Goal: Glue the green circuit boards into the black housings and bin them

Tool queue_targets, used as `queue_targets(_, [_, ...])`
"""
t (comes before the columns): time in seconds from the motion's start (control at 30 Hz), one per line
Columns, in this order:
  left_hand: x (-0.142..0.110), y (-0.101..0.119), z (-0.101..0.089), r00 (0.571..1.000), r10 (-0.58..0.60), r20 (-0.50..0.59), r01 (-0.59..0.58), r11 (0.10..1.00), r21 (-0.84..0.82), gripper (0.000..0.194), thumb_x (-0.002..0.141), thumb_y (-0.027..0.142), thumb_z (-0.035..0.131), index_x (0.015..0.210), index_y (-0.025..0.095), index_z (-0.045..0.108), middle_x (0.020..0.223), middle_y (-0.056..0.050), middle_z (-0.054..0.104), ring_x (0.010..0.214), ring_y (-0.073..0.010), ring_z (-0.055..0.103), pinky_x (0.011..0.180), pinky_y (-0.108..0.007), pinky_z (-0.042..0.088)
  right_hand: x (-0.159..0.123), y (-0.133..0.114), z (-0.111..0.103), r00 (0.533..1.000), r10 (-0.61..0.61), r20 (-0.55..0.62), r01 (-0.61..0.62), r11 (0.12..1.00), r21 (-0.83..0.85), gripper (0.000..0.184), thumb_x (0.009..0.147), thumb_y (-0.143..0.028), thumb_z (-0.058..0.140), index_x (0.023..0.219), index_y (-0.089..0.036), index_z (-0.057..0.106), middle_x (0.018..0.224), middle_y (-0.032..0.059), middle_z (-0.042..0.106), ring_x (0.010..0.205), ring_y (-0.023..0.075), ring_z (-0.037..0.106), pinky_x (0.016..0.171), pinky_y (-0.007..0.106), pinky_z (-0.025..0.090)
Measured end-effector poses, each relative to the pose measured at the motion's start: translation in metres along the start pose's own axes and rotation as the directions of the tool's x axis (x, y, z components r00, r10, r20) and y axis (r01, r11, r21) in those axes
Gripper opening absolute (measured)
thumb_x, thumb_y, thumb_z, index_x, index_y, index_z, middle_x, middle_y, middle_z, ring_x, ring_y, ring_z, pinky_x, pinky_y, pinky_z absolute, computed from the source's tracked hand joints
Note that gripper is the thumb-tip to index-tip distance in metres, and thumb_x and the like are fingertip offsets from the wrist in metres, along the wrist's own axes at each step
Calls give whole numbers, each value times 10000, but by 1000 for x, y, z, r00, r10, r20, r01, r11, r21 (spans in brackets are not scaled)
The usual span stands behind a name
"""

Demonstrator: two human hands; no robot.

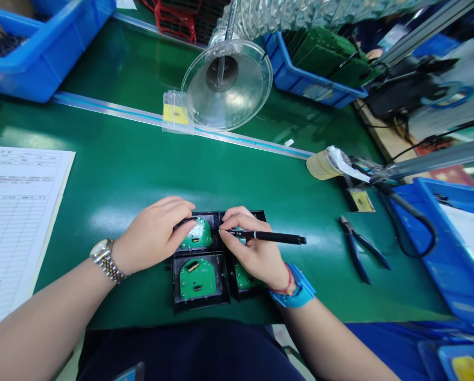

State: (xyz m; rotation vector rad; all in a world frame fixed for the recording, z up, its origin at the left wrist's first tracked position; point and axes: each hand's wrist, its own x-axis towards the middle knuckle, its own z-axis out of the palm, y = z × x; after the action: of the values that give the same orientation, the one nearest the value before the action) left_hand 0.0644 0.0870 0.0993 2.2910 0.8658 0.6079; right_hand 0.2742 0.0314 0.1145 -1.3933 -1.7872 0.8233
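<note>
In the head view, I see a cluster of black housings [223, 280] close to the middle of the table's [133, 174] near edge, with green circuit boards [197, 279] lying in them; the right hand [256, 246] reaches over the right-hand housings, its fingers closed around a black pen [280, 237] that lies almost level, the tip pointing toward the table's left edge; the left hand [157, 233] bends over the back-left housing, thumb and fingertips close together at its board, though I cannot tell whether they grip anything.

The pen is held low over the boards, so a slip of the wrist could, I judge, drag it across the small parts; the housings stand packed side by side, and a firm push from the left hand might shift them all; the blue band [298, 288] on the right wrist hangs near the front-right board and could catch it; the pliers [361, 248], toward the table's right edge, look well clear.
</note>
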Motion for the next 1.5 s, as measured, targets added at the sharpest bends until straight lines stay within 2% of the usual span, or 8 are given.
queue_targets(0.07, [-1, 2, -2, 995, 99, 23, -99, 995, 5, 187, 919, 265, 419, 906, 173, 582, 1024, -58, 649, 1088, -203, 522, 950, -378, 433, -1, -1, -1, 999, 2, 41, -2, 1000, 14, 122, 841, -179, 543, 731, -179, 596, 776, 46, 562, 819, 199, 527, 723, 338, 425])
queue_targets(0.17, [-3, 7, -2, 969, 199, 147, -200, 980, -4, 203, 918, 273, 425, 885, 182, 602, 949, -48, 661, 1121, -220, 489, 997, -423, 391, -2, -1, -2, 997, -12, 75, 11, 1000, 16, 129, 837, -169, 539, 719, -178, 591, 737, 42, 546, 827, 206, 521, 715, 338, 420])
queue_targets(0.23, [-3, 9, 0, 953, 210, 218, -216, 976, 6, 202, 917, 283, 434, 889, 188, 610, 933, -41, 664, 1155, -225, 465, 1039, -462, 339, -2, -1, -1, 996, -22, 82, 21, 1000, 12, 128, 835, -158, 536, 720, -178, 588, 730, 39, 543, 831, 207, 520, 717, 339, 417])
queue_targets(0.33, [-4, 9, 3, 944, 200, 262, -217, 976, 36, 210, 922, 297, 434, 911, 193, 616, 949, -37, 667, 1182, -219, 446, 1075, -489, 287, -2, 0, -1, 996, -33, 83, 31, 999, 23, 128, 835, -156, 533, 719, -177, 582, 734, 40, 538, 835, 208, 517, 718, 343, 417])
queue_targets(0.6, [-4, 7, 8, 943, 190, 272, -209, 977, 44, 197, 911, 294, 459, 863, 193, 621, 919, -43, 667, 1143, -216, 480, 1055, -480, 317, -1, -1, -1, 995, -42, 92, 41, 999, 5, 130, 840, -166, 529, 726, -182, 588, 738, 40, 541, 816, 206, 520, 707, 346, 425])
queue_targets(1.0, [-3, 6, 8, 932, 175, 316, -207, 976, 71, 212, 922, 307, 438, 881, 189, 609, 930, -36, 666, 1166, -211, 462, 1075, -470, 288, -1, 0, -1, 993, -57, 104, 56, 998, 8, 120, 830, -131, 523, 740, -172, 592, 741, 41, 533, 814, 202, 508, 707, 344, 417])
queue_targets(1.5, [-4, 6, 9, 935, 180, 306, -212, 974, 75, 219, 922, 307, 442, 889, 179, 617, 915, -34, 664, 1156, -210, 466, 1074, -469, 284, -1, -1, -1, 993, -48, 106, 48, 999, 4, 124, 834, -154, 522, 733, -171, 592, 731, 39, 527, 798, 197, 501, 707, 338, 414])
